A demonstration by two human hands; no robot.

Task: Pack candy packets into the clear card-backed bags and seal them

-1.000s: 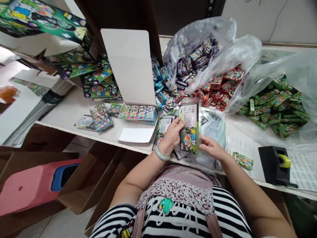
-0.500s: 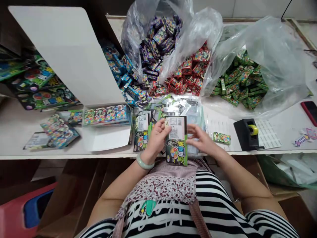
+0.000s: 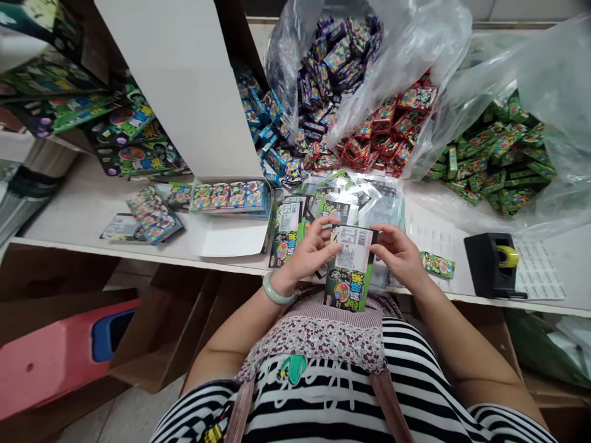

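Observation:
My left hand (image 3: 314, 249) grips the upper left edge of a flat printed candy packet (image 3: 348, 264), thumb in front. My right hand (image 3: 399, 253) pinches its upper right edge between thumb and fingers. The packet is black and green, with a white barcode label across its upper half and colourful lettering below. It hangs tilted in front of the apron, over the table's front edge. Similar packets (image 3: 284, 237) lie just left of my left hand. Clear plastic sleeves (image 3: 378, 200) are spread behind both hands.
An open white box (image 3: 231, 237) holds candy strips (image 3: 228, 197). Behind it lie blue (image 3: 268, 132), purple (image 3: 341, 55), red (image 3: 385, 132) and green (image 3: 503, 147) small boxes, several in clear bags. A tape dispenser (image 3: 492, 264) and a small green box (image 3: 436, 264) stand right.
My right hand has closed in on the packet's right edge, which it now pinches. My left hand keeps its grip. The view has swung left, so the table appears shifted right.

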